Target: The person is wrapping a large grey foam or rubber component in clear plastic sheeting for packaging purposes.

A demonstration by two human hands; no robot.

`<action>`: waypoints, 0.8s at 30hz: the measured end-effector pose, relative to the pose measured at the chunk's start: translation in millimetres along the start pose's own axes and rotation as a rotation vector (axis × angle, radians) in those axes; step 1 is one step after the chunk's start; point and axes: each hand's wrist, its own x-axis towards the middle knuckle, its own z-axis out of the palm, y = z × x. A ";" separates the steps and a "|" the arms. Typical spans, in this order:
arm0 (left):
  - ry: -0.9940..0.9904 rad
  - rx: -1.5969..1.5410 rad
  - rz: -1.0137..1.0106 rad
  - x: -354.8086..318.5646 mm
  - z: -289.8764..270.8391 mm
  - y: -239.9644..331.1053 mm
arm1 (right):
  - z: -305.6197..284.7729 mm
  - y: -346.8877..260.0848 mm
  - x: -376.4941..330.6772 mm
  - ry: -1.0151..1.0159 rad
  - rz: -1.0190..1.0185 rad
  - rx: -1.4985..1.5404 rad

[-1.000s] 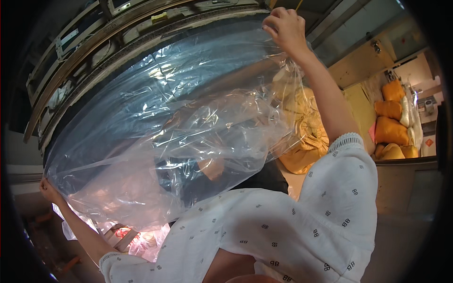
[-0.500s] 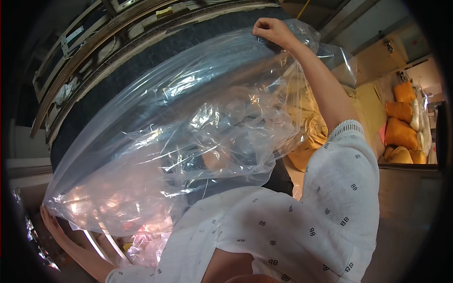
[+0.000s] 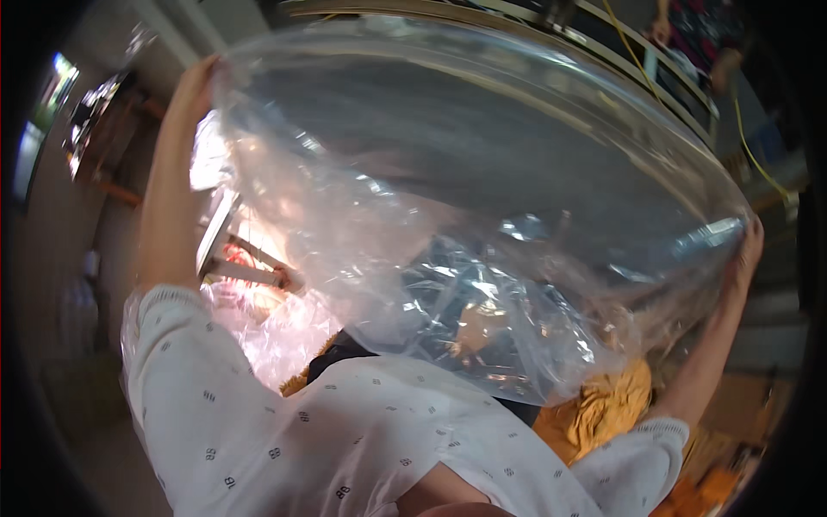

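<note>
A large sheet of thin clear plastic film (image 3: 362, 215) spans the space in front of me, wrinkled and shiny. Its far edge bows outward between my hands, while the near part hangs in loose folds by my shirt. At the upper left, my left hand (image 3: 202, 82) is closed on one end of the film; its fingers are partly smeared. Out at the far right, my right hand (image 3: 749, 246) grips the other end with bent fingers. Both arms are stretched wide. Through the film a dark flat work surface (image 3: 482, 129) shows.
Beyond the surface runs a frame with rails (image 3: 603, 26). Another person (image 3: 702, 39) is at the top right, near a yellow cord (image 3: 758, 164). Crumpled pinkish plastic (image 3: 280, 332) lies low on the left beside a stool-like frame (image 3: 237, 269). A yellow-brown bundle (image 3: 607, 409) sits near my right arm.
The view has turned. My left hand has risen from the lower left to the upper left; my right has gone from the top to the far right. The film has swung round with them.
</note>
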 end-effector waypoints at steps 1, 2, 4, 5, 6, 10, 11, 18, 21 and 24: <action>0.115 0.049 0.085 3.1 37.5 -3.5 | -3.8 9.6 8.6 0.063 -0.073 -0.243; 0.261 0.082 0.099 5.7 64.5 -12.9 | -11.9 10.9 12.2 0.142 -0.157 -0.494; 0.360 0.664 0.525 7.7 94.7 -49.2 | -12.0 56.8 0.3 -0.091 -0.390 -0.961; 0.482 0.889 0.803 26.7 87.9 -81.8 | 0.8 78.5 -8.4 -0.053 -0.407 -0.915; 0.518 0.892 0.793 35.4 86.3 -113.4 | 9.4 95.7 -19.2 -0.011 -0.420 -0.879; 0.284 0.409 0.585 54.7 89.2 -145.7 | 16.4 105.0 -39.1 -0.021 -0.262 -0.751; 0.239 0.349 0.540 59.4 92.3 -146.8 | 16.4 103.1 -41.1 -0.026 -0.160 -0.734; 0.154 0.289 0.336 81.1 119.8 -152.6 | 16.6 113.1 -19.8 -0.040 -0.191 -0.809; 0.145 0.344 0.386 92.2 112.0 -154.7 | 28.2 113.5 -9.2 -0.063 -0.201 -0.915; 0.172 0.487 0.402 98.9 111.0 -148.6 | 32.6 122.2 4.9 -0.032 -0.203 -0.954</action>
